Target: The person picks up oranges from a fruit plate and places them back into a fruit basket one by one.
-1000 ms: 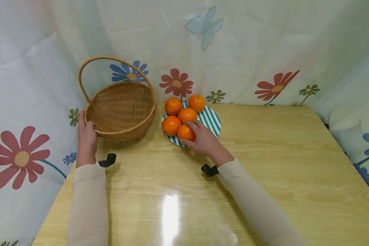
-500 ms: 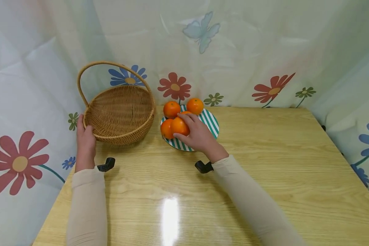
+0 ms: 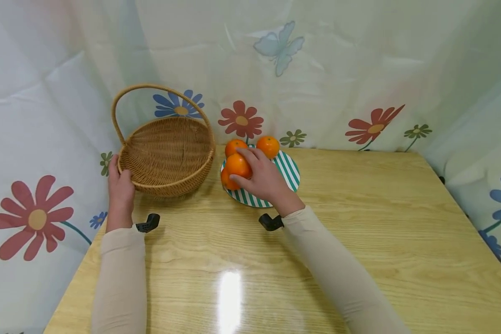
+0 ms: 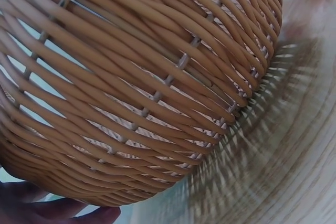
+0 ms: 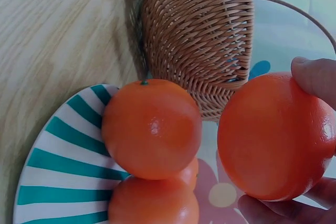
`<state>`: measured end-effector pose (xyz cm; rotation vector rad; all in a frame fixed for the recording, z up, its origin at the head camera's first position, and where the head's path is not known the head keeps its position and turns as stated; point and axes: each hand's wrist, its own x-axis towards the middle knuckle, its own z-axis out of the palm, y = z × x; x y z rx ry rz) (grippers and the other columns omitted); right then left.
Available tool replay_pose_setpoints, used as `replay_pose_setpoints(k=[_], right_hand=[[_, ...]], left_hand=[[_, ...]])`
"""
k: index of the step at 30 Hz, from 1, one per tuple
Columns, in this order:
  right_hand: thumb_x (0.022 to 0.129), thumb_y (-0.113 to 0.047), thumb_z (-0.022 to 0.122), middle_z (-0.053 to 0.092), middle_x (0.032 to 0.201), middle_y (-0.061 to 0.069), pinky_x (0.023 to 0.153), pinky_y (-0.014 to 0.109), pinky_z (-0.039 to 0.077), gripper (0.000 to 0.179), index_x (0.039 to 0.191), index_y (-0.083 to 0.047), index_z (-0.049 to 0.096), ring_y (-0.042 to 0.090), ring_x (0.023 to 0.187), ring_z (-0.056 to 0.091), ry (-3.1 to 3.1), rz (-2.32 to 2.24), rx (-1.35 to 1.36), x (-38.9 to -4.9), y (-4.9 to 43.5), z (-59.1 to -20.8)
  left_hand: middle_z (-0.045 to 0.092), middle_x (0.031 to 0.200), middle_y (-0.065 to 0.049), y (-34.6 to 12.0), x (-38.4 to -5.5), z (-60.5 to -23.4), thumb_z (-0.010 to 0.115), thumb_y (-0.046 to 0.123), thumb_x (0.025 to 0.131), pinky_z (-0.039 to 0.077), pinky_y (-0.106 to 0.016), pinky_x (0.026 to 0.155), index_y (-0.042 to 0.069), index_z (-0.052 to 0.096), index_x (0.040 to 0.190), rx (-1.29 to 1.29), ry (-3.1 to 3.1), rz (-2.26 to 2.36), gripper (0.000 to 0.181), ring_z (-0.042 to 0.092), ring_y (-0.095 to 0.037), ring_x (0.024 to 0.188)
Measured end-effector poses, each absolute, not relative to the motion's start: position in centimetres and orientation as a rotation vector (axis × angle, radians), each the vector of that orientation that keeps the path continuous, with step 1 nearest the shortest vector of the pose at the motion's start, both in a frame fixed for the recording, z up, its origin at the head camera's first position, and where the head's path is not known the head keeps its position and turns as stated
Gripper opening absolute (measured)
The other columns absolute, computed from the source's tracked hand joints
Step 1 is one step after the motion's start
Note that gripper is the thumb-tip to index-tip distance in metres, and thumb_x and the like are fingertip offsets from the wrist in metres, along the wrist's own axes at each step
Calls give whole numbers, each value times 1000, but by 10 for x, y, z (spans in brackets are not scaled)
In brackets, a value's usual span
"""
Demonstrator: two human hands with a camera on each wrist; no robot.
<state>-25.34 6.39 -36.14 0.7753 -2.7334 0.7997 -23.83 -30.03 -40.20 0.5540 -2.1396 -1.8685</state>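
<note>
My right hand [image 3: 267, 181] pinches an orange [image 3: 238, 165] between thumb and fingers, raised above the plate. In the right wrist view this orange [image 5: 273, 140] is apart from the fruit beneath. The round plate [image 3: 290, 171], striped green and white, bears more oranges: one at the back left [image 3: 234, 146], one at the back right [image 3: 268, 147] and one at the front left [image 3: 228, 181]. My hand hides part of the plate. My left hand [image 3: 122, 188] grips the left rim of the wicker basket [image 3: 175, 189]; in the left wrist view its fingertips [image 4: 107, 214] lie against the weave.
The basket, with its tall arched handle [image 3: 150, 86], stands left of the plate, and its visible inside holds nothing. Behind the wooden table [image 3: 359, 222] hangs a flowered curtain [image 3: 338, 60]. Small black devices [image 3: 270, 222] sit at both wrists.
The right hand has lifted the orange off the plate and moved it slightly up and left, toward the basket. The left hand stays at the basket's rim; the head view shifts a little.
</note>
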Motion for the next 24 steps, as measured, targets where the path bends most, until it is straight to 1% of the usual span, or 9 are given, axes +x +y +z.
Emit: replay_pose_setpoints(k=[6,11,18,24], right_hand=[[88,-50,64,42,142,16,95,47,50,70,146,-19,40,33,112,56,-2718,798,783,-257,58,-358],[87,-52,63,44,141,12,93,46,52,69,145,-20,41,29,112,55,-2712,795,778,-260,52,-355],[88,-50,64,42,145,13,96,45,50,69,144,-18,42,31,122,52,-2677,809,823,-263,39,-350],[88,-53,63,42,144,10,93,44,52,68,143,-20,41,29,114,56,-2676,782,826,-265,29,-347]], left_hand=[[9,164,1,-301,-240,-404,26,15,97,27,-41,117,36,10,155,555,-2103,-1874,64,23,-23,147],[13,163,1,-301,-241,-404,29,14,96,31,-42,115,37,15,154,544,-2093,-1858,64,27,-25,146],[15,163,1,-302,-241,-404,30,14,95,31,-42,115,38,19,153,547,-2083,-1857,64,28,-25,145],[16,163,1,-302,-240,-403,29,15,95,33,-41,114,39,18,153,554,-2092,-1849,63,30,-23,145]])
